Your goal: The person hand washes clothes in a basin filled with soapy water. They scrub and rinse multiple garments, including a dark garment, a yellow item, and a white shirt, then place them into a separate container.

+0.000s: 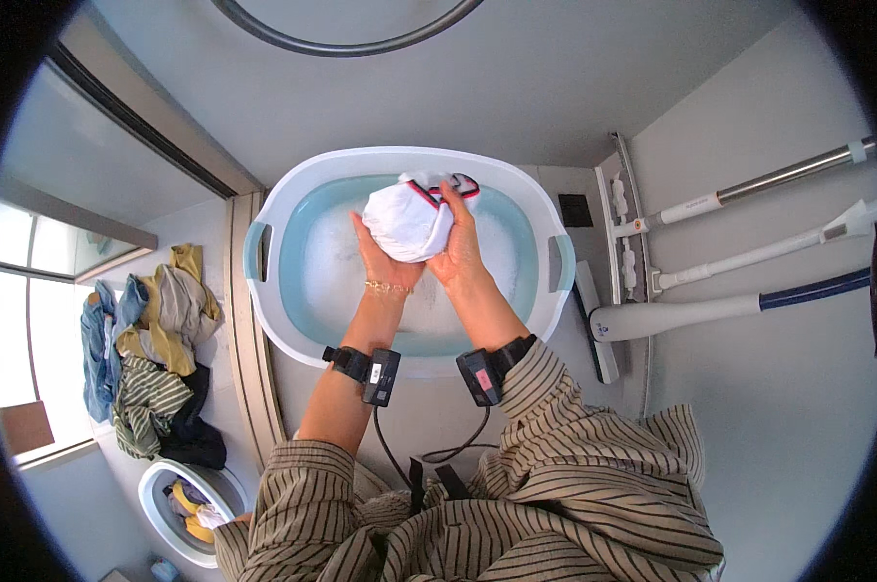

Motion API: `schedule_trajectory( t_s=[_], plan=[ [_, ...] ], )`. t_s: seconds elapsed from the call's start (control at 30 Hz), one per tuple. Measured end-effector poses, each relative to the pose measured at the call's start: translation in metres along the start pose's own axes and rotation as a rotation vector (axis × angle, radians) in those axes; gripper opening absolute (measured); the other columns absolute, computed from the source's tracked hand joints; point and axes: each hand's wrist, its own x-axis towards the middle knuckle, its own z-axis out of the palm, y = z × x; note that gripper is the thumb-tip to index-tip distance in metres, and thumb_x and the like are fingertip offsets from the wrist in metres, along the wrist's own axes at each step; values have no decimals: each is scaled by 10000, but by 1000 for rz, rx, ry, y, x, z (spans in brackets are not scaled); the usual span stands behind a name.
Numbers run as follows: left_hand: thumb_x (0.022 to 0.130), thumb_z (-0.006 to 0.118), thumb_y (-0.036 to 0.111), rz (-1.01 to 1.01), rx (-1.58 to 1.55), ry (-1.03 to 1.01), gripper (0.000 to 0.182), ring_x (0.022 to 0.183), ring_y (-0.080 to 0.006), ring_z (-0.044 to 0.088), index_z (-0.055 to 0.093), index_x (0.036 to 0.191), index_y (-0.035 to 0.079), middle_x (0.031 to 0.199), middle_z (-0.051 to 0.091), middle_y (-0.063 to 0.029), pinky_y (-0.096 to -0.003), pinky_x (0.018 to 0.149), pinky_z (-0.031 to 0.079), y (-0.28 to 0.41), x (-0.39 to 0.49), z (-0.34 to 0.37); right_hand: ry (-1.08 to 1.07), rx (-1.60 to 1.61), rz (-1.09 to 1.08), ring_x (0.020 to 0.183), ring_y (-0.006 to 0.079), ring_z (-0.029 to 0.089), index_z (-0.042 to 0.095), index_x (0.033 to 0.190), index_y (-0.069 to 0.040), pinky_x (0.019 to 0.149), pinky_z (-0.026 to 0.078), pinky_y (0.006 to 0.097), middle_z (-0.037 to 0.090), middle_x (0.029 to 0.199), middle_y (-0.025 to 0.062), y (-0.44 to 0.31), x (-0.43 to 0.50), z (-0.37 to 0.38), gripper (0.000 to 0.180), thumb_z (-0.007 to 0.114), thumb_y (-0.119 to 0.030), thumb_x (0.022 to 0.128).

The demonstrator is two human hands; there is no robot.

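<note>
A bunched white cloth garment (405,222) with dark and red trim is held between my two hands, above a white and light-blue plastic tub (413,154). My left hand (386,258) cups its lower left side, fingers under the fabric. On the right, my right hand (458,247) grips it near the trimmed edge, thumb on top. Soapy water (329,262) with white suds fills much of the tub below. Some of the garment's underside is hidden by my palms.
Left of a door track (243,305), a pile of clothes (155,349) lies on the floor. Below it stands a small basin (147,495) with more laundry. Mop and brush handles (765,174) lean along the right wall, near a floor drain (575,210). Cables (453,457) hang from my wrist devices.
</note>
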Motion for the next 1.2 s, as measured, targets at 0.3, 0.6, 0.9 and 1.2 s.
schedule_trajectory(
  t_s=[0.3,0.6,0.9,1.2],
  plan=[
    [778,669,198,-167,745,777,517,1055,-304,561,498,1234,25,1223,545,-132,-496,854,466,4,47,-138,1114,-1136,-189,1104,344,533,352,1299,1,919,448,464,486,1259,193,18,34,-100,671,691,-241,774],
    [801,619,413,-357,818,833,669,1149,-273,506,442,1319,28,1339,481,-121,-372,926,432,-3,47,-156,652,-1918,-48,1115,402,509,509,1163,20,945,413,440,536,1206,221,55,44,-112,470,648,-138,743],
    [929,445,407,-227,478,562,401,1014,-263,588,561,1168,106,1116,617,-75,-457,848,479,9,43,-149,566,-1952,-27,990,374,570,634,984,7,832,463,459,576,1099,235,47,43,-44,373,566,-335,853],
    [900,449,454,-342,460,649,426,1010,-277,571,545,1139,116,1105,611,-95,-435,824,473,-2,47,-167,478,-1824,-187,963,393,589,604,1062,-11,812,465,458,611,1049,229,67,44,-139,359,549,-298,853]
  ],
)
